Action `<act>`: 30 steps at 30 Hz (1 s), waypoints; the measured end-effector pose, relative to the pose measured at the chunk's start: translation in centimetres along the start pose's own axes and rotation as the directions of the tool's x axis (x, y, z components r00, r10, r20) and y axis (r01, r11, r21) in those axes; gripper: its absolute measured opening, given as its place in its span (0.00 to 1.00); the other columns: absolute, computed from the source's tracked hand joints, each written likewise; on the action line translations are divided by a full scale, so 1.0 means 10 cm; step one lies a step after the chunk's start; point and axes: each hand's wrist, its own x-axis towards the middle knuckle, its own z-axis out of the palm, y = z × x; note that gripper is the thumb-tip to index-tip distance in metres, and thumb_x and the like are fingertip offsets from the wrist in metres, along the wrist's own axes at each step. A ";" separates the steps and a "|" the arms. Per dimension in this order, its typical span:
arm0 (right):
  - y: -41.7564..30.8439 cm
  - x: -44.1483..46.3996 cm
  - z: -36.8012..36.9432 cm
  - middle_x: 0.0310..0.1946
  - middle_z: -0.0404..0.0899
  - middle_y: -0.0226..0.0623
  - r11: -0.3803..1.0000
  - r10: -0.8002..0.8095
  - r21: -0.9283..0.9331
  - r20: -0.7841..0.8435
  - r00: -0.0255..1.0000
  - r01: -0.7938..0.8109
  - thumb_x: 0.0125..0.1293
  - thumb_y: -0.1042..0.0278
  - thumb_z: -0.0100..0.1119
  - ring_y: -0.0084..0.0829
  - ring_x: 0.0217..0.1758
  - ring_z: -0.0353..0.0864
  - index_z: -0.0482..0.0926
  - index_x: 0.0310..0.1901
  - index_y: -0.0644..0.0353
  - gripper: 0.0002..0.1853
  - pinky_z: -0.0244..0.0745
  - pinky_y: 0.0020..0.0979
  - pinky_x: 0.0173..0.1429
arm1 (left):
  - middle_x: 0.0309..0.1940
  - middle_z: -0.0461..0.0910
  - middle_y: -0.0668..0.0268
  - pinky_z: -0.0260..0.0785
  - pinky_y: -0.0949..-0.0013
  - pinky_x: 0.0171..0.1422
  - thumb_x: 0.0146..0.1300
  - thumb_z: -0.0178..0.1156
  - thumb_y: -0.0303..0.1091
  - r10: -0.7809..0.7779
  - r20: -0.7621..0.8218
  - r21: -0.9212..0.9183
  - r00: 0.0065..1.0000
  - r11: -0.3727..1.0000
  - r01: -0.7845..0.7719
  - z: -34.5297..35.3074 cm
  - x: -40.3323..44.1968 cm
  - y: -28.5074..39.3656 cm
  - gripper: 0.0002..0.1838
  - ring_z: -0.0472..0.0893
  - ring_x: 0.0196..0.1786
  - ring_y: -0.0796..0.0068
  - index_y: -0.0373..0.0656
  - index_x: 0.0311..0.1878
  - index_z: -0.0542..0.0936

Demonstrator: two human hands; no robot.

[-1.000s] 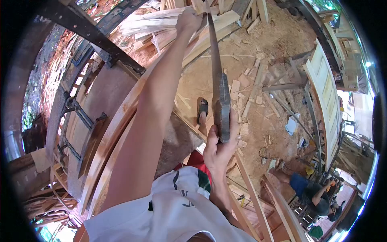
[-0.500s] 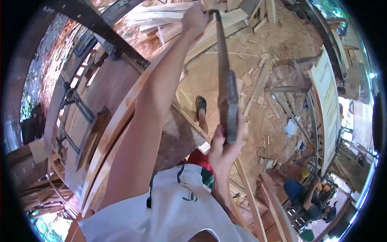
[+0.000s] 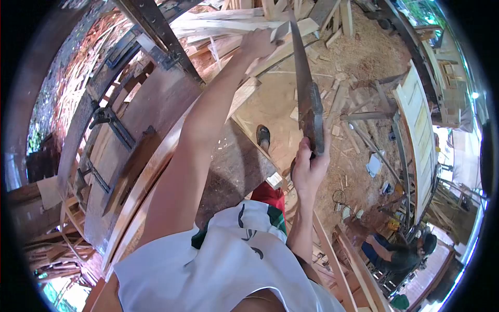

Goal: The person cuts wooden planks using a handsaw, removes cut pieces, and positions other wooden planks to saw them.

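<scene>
My right hand [image 3: 311,166] grips the dark handle of a handsaw [image 3: 304,73], whose long tapering blade points away from me. My left hand [image 3: 258,43] is stretched far forward, its fingers closed around a small piece of wood [image 3: 281,32] with a pale end, left of the saw's tip. The blade does not touch this piece as far as I can see. Below my left arm lies a long curved wooden beam [image 3: 150,182], its cut end [image 3: 248,86] short of my left hand. A small pale block [image 3: 274,180] sits at the corner of the dark bench top [image 3: 234,166].
Stacked boards [image 3: 218,23] lie at the far side. Offcuts and sawdust cover the floor [image 3: 280,114]. Clamps [image 3: 117,127] stand at left. A panelled door [image 3: 418,135] rests on supports at right. Another person [image 3: 397,255] is at lower right.
The saw and my right hand have shifted right and slightly upward. My left hand has come back a little, away from the saw's tip, and a piece of wood now shows in it.
</scene>
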 end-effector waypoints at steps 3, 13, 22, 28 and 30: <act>-0.02 -0.03 0.04 0.33 0.74 0.24 0.999 -0.044 0.014 -0.015 0.999 0.044 0.74 0.77 0.52 0.13 0.27 0.66 0.65 0.76 0.62 0.29 0.62 0.20 0.29 | 0.59 0.82 0.44 0.71 0.43 0.69 0.69 0.57 0.60 -0.014 0.058 0.074 0.998 0.997 0.010 0.03 -0.06 -0.06 0.32 0.81 0.62 0.42 0.44 0.64 0.79; -0.11 -0.46 -0.06 0.55 0.84 0.51 0.999 -0.044 0.002 0.018 0.999 0.043 0.73 0.77 0.55 0.32 0.53 0.83 0.63 0.76 0.66 0.31 0.76 0.32 0.58 | 0.58 0.82 0.46 0.73 0.45 0.68 0.68 0.59 0.60 -0.066 0.110 0.009 0.992 0.998 0.066 -0.06 -0.54 -0.17 0.33 0.80 0.63 0.44 0.45 0.66 0.79; -0.32 -0.51 -0.06 0.47 0.88 0.49 1.000 -0.023 0.013 0.000 1.000 0.023 0.72 0.78 0.54 0.25 0.36 0.81 0.62 0.76 0.64 0.32 0.78 0.29 0.44 | 0.51 0.88 0.53 0.75 0.54 0.62 0.65 0.63 0.58 -0.268 -0.050 -0.387 0.962 0.893 0.229 0.39 0.22 -0.39 0.24 0.85 0.56 0.49 0.50 0.51 0.89; -0.22 -0.36 -0.04 0.47 0.79 0.45 0.999 -0.026 -0.023 0.076 0.997 0.028 0.70 0.79 0.55 0.31 0.49 0.80 0.61 0.77 0.67 0.33 0.74 0.33 0.55 | 0.49 0.88 0.53 0.77 0.53 0.59 0.63 0.63 0.57 -0.366 -0.002 -0.312 0.931 0.885 0.347 0.39 0.39 -0.20 0.20 0.86 0.55 0.49 0.55 0.47 0.88; -0.26 -0.35 -0.05 0.58 0.77 0.49 0.999 0.029 0.037 0.109 0.994 -0.033 0.72 0.80 0.53 0.35 0.60 0.78 0.61 0.77 0.69 0.32 0.71 0.34 0.65 | 0.50 0.88 0.54 0.77 0.51 0.61 0.61 0.64 0.60 -0.364 0.030 -0.320 0.931 0.879 0.354 0.39 0.42 -0.22 0.21 0.85 0.57 0.48 0.56 0.47 0.88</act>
